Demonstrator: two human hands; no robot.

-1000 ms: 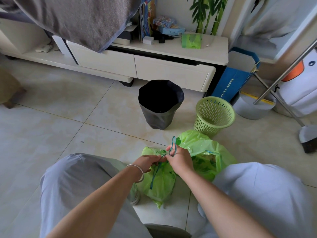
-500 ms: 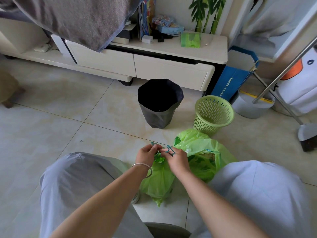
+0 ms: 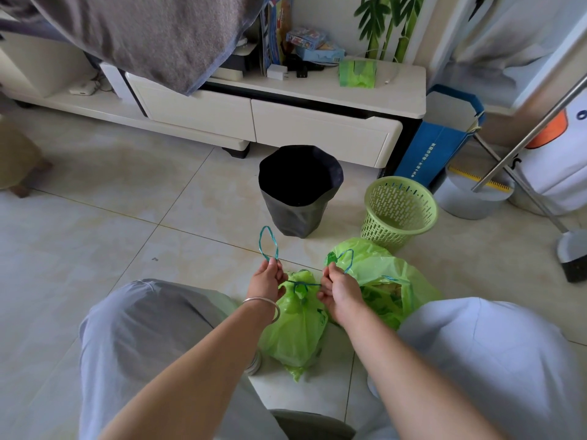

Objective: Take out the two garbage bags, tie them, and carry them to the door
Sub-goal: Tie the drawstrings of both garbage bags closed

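Observation:
Two green garbage bags lie on the floor between my knees. The near bag has a blue drawstring knotted at its neck. My left hand pinches one loop of that string, which stands up above my fingers. My right hand pinches the other loop, and the string is stretched taut between the two hands. The second bag sits just behind my right hand, its mouth still loose and open with its own blue string showing.
A bin with a black liner and a green mesh basket stand ahead on the tile floor. Behind them runs a white TV cabinet. A blue paper bag, a dustpan and a broom crowd the right.
My hands have moved apart, pulling the drawstring loops outward so the knot on the near bag tightens. The left loop now stands up clear of my fingers.

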